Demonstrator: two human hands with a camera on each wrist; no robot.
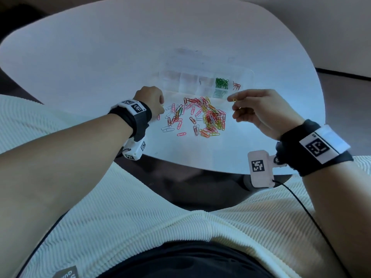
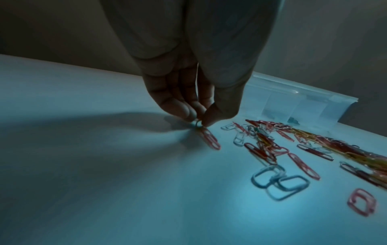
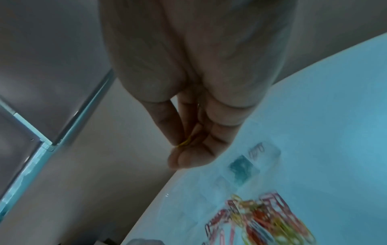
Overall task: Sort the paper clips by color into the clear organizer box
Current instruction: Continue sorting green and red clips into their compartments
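Observation:
A mixed pile of paper clips [image 1: 202, 117] in red, pink, yellow, orange, white and green lies on the white table in front of the clear organizer box [image 1: 186, 81]. One compartment holds green clips [image 1: 221, 83], and the one to its right holds a few red clips [image 1: 236, 86]. My left hand [image 1: 158, 105] is at the pile's left edge, fingertips down, pinching a pale clip [image 2: 198, 124] next to a pink clip [image 2: 210, 140]. My right hand [image 1: 239, 98] hovers right of the pile and pinches a yellow clip [image 1: 234, 100], also seen as a yellow clip [image 3: 185, 142].
The white table [image 1: 100, 67] has a rounded edge near my lap. The organizer's open lid [image 1: 192, 57] lies behind the box. Loose white and pink clips [image 2: 278, 184] are scattered toward me from the pile.

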